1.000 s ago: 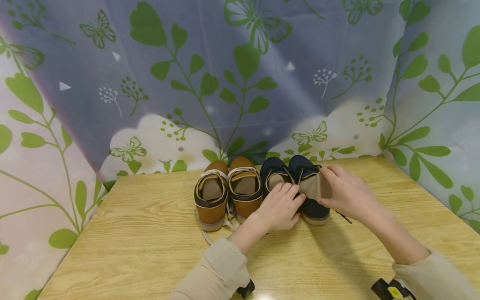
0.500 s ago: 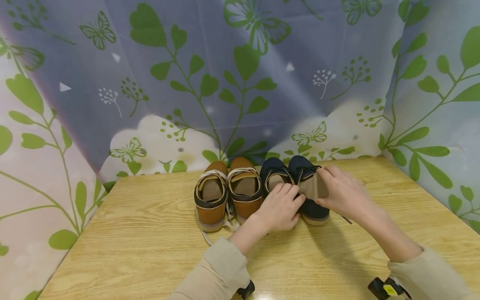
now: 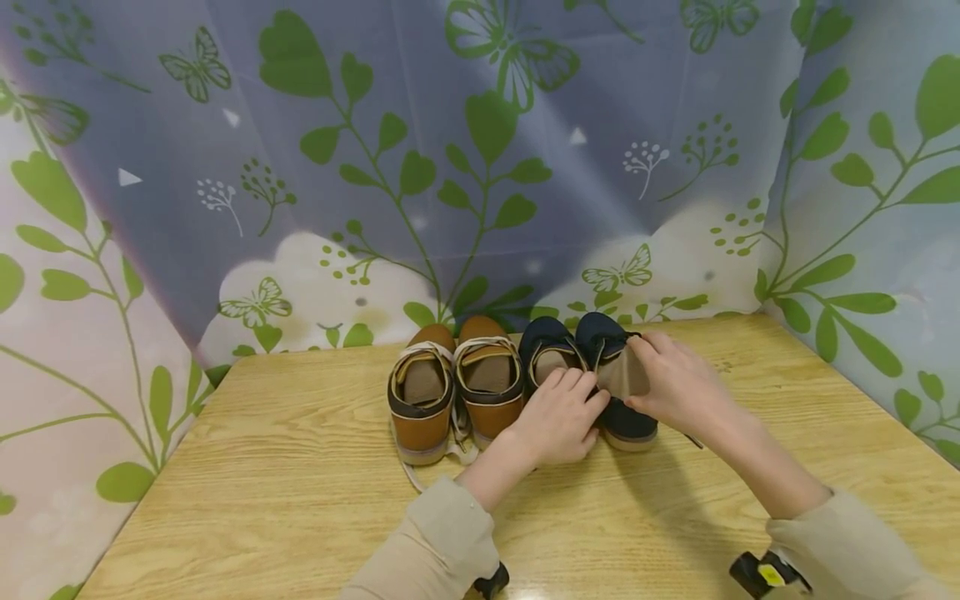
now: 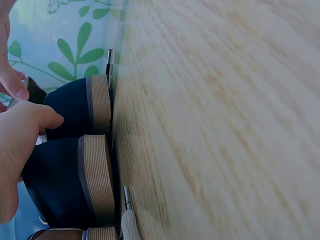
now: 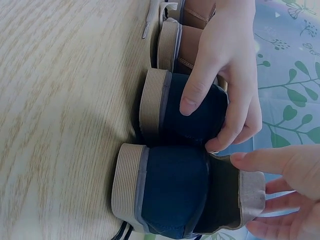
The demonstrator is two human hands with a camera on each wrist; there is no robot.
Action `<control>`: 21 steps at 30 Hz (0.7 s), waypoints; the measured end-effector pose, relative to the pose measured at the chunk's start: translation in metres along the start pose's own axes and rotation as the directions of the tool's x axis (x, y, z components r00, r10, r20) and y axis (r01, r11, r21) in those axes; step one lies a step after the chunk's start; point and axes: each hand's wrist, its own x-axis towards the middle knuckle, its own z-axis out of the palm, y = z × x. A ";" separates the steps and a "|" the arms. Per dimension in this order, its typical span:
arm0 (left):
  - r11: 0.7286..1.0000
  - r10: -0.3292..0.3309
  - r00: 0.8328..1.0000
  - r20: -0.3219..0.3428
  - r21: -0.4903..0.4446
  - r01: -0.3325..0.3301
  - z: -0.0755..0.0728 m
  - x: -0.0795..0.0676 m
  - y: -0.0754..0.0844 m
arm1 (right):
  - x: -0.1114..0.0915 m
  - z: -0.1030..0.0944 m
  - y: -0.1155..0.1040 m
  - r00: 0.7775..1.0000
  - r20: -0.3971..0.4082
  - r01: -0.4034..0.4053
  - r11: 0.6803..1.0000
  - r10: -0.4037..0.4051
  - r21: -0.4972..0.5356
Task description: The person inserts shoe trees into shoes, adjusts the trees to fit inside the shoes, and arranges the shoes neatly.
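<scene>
Two navy lace-up shoes stand side by side, heels facing me. In the right navy shoe [image 3: 630, 423], a beige insole [image 3: 621, 371] is lifted partway out of the opening. My right hand [image 3: 686, 379] pinches the insole's raised end between thumb and fingers, plain in the right wrist view. My left hand [image 3: 561, 414] is bent over the backs of the navy shoes, fingertips at the right shoe's collar and the thumb [image 5: 192, 95] overlapping the heel of the left navy shoe [image 5: 195, 120]. It partly hides that left shoe in the head view.
Left of the navy shoes stands a pair of brown shoes [image 3: 422, 425] with cream laces [image 3: 408, 479] trailing on the wooden table [image 3: 247, 500]. Leaf-printed cloth [image 3: 412, 192] rises behind the shoes and at both sides. A dark lace end [image 3: 693, 439] lies right of the navy pair.
My right hand has shifted slightly left with the insole, of which a narrower strip now shows. My left hand has stayed in place, and the shoes have not visibly moved.
</scene>
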 end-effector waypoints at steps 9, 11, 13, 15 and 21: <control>1.000 -0.006 1.000 0.010 -0.001 0.006 -0.001 0.001 -0.002 | 0.005 0.003 -0.002 1.000 0.006 -0.014 1.000 0.014 -0.016; 1.000 -0.009 1.000 0.020 0.000 0.009 -0.001 0.002 -0.002 | 0.006 0.005 -0.003 1.000 0.011 -0.019 0.999 0.019 -0.026; 1.000 -0.011 1.000 0.023 0.000 0.011 -0.001 0.002 -0.002 | 0.007 0.006 -0.002 1.000 0.008 -0.020 0.999 0.020 -0.031; 1.000 -0.010 1.000 0.020 -0.001 0.010 0.000 0.001 -0.001 | 0.007 0.007 -0.002 1.000 0.007 -0.021 0.999 0.021 -0.037; 1.000 -0.010 1.000 0.020 -0.006 0.010 0.001 0.001 0.000 | 0.008 0.009 -0.001 0.999 0.013 -0.033 0.997 0.034 -0.074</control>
